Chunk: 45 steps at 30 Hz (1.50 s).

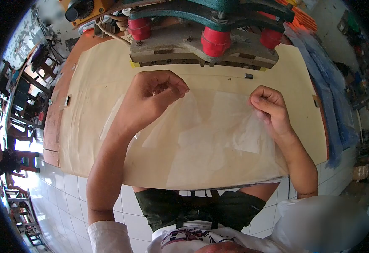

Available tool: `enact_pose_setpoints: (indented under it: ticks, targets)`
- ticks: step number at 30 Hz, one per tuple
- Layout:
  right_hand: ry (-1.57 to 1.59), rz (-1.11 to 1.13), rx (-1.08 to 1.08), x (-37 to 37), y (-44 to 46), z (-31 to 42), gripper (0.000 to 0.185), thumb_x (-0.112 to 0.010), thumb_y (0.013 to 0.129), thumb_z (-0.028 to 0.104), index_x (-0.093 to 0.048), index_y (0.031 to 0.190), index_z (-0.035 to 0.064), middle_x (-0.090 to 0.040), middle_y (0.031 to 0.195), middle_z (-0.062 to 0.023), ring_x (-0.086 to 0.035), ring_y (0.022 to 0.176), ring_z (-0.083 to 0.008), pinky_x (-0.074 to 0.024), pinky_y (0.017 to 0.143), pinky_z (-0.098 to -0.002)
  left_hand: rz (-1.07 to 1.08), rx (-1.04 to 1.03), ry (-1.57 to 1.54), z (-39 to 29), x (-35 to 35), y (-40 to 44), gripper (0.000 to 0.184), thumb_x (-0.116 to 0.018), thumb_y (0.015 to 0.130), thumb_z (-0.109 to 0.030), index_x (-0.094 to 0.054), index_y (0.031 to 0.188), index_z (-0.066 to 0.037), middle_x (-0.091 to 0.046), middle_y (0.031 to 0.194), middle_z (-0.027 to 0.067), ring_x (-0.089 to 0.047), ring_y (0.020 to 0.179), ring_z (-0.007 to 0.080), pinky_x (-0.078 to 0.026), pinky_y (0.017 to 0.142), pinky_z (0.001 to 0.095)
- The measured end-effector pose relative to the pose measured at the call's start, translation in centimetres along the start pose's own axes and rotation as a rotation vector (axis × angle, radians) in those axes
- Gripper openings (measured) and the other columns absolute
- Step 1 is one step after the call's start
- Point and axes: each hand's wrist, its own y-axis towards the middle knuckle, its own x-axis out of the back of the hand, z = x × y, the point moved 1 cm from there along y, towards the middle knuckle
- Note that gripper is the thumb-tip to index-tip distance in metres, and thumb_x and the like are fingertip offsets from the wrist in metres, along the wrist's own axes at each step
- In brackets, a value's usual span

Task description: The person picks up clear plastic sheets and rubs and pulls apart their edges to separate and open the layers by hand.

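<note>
Clear plastic film (209, 158) lies near, across the table (83, 122). Your right hand (275, 111) and left hand (148, 99) pinch its far edge, fingertips together. Smooth creases with even tension, fingers clear of the metal press (172, 50) beyond.

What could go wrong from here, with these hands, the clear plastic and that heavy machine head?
The clear plastic looks thin and is wrinkled near the right hand, so it may crease worse. The left hand is near the metal machine head; fingers straying beneath could get pinched. The small dark piece lies beyond the plastic and might get caught under it.
</note>
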Motion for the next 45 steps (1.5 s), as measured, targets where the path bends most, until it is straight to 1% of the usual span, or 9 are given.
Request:
enact_pose_setpoints:
  ticks: [5,14,17,19,30,32,33,35,45]
  targets:
    - [-0.002,0.008,-0.001,0.01,-0.06,0.08,0.015,-0.065,0.084,0.021,-0.065,0.080,0.0069,-0.051,0.061,0.0078,-0.036,0.049,0.0001,-0.0217,0.043,-0.0188,0.005,-0.013,-0.001,-0.09,0.00,-0.10,0.016,-0.060,0.085,-0.012,-0.066,0.091,0.001,-0.067,0.086,0.0061,-0.062,0.081,0.0134,-0.047,0.070,0.0261]
    - [0.000,0.010,0.007,0.02,0.04,-0.07,0.013,-0.065,0.085,0.019,-0.066,0.082,0.0067,-0.055,0.065,0.0068,-0.037,0.050,0.0005,-0.0230,0.043,-0.0181,0.003,-0.010,-0.017,0.09,0.05,-0.06,0.015,-0.061,0.085,-0.011,-0.066,0.092,0.001,-0.067,0.087,0.0065,-0.061,0.080,0.0131,-0.047,0.069,0.0261]
    - [-0.006,-0.028,0.005,-0.06,-0.03,0.05,0.013,-0.065,0.085,0.019,-0.066,0.082,0.0065,-0.055,0.065,0.0069,-0.037,0.050,0.0005,-0.0230,0.043,-0.0182,0.012,-0.014,-0.014,0.15,0.06,-0.01,0.016,-0.061,0.085,-0.011,-0.066,0.093,0.002,-0.068,0.088,0.0067,-0.061,0.081,0.0133,-0.047,0.069,0.0262]
    - [0.011,0.026,-0.005,0.25,0.00,-0.15,0.013,-0.062,0.087,0.018,-0.061,0.081,0.0066,-0.061,0.076,0.0015,-0.039,0.052,0.0001,-0.0238,0.043,-0.0167,0.009,-0.012,-0.019,0.11,0.06,-0.03,0.016,-0.061,0.085,-0.012,-0.066,0.093,0.002,-0.068,0.088,0.0066,-0.061,0.081,0.0133,-0.047,0.069,0.0263]
    - [0.015,0.021,-0.016,0.28,0.00,-0.23,0.012,-0.062,0.087,0.017,-0.061,0.081,0.0068,-0.061,0.077,0.0006,-0.039,0.052,-0.0001,-0.0248,0.044,-0.0164,0.018,-0.026,-0.034,0.08,0.05,-0.07,0.016,-0.060,0.084,-0.011,-0.066,0.093,0.002,-0.068,0.088,0.0065,-0.062,0.083,0.0136,-0.047,0.070,0.0266]
    - [0.015,0.023,-0.016,0.31,-0.01,-0.21,0.012,-0.062,0.087,0.017,-0.061,0.081,0.0068,-0.061,0.077,0.0006,-0.039,0.053,-0.0002,-0.0248,0.044,-0.0164,-0.009,-0.009,-0.069,-0.06,0.03,-0.05,0.017,-0.059,0.083,-0.008,-0.069,0.090,0.005,-0.069,0.084,0.0068,-0.063,0.081,0.0110,-0.048,0.076,0.0249]
    - [0.012,0.026,-0.014,0.31,-0.01,-0.20,0.012,-0.062,0.087,0.017,-0.061,0.081,0.0068,-0.061,0.077,0.0005,-0.039,0.052,-0.0002,-0.0248,0.044,-0.0164,-0.009,-0.009,-0.069,-0.02,0.04,-0.06,0.017,-0.059,0.083,-0.008,-0.069,0.090,0.005,-0.069,0.084,0.0068,-0.063,0.081,0.0110,-0.048,0.076,0.0249]
    - [0.009,0.029,-0.012,0.34,0.01,-0.22,0.012,-0.062,0.087,0.017,-0.061,0.081,0.0068,-0.061,0.078,0.0005,-0.039,0.052,-0.0002,-0.0247,0.043,-0.0165,0.012,-0.020,-0.044,0.14,0.06,-0.07,0.016,-0.059,0.084,-0.010,-0.066,0.093,0.001,-0.068,0.088,0.0063,-0.062,0.083,0.0137,-0.047,0.070,0.0267]
    - [0.011,0.023,-0.006,0.23,-0.07,-0.20,0.013,-0.062,0.087,0.017,-0.060,0.081,0.0065,-0.061,0.078,0.0004,-0.038,0.052,-0.0002,-0.0241,0.044,-0.0167,0.014,-0.028,-0.028,0.20,0.03,-0.03,0.016,-0.060,0.085,-0.011,-0.066,0.093,0.002,-0.068,0.088,0.0065,-0.062,0.082,0.0136,-0.047,0.069,0.0264]
